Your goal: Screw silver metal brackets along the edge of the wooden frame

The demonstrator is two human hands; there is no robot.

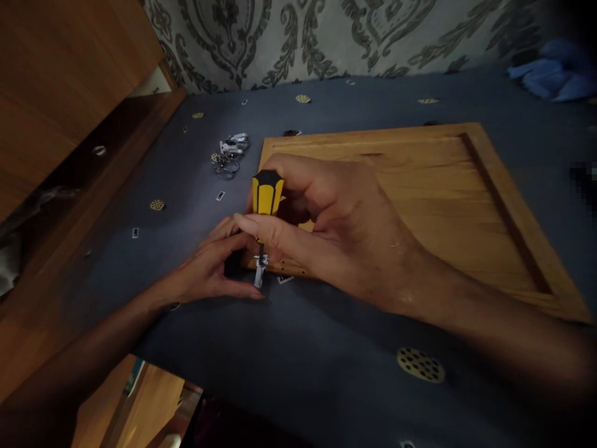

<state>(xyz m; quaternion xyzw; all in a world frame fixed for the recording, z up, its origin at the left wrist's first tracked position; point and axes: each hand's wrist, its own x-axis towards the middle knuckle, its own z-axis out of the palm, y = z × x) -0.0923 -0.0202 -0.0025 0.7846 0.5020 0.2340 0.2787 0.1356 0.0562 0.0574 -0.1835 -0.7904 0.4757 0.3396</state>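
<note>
A yellow and black screwdriver [267,194] stands upright in my right hand [336,230], whose thumb and fingers are wrapped round its handle. Its shaft points down at a metal hinge [261,271] on the near left corner of a wooden panel [420,199]. Beside the hinge is my left hand [219,261], thumb low and fingers curved round the panel's corner; whether its fingertips grip the hinge or the panel is partly hidden by my right hand. Small dark holes show in the panel's near edge, right of the hinge.
Several metal hinge parts [233,148] lie on the blue patterned cloth [298,348] beyond my left hand. A blue crumpled cloth [555,71] is at the back right. Wooden cabinet doors [69,74] stand at the left, and a patterned wall [326,37] rises behind.
</note>
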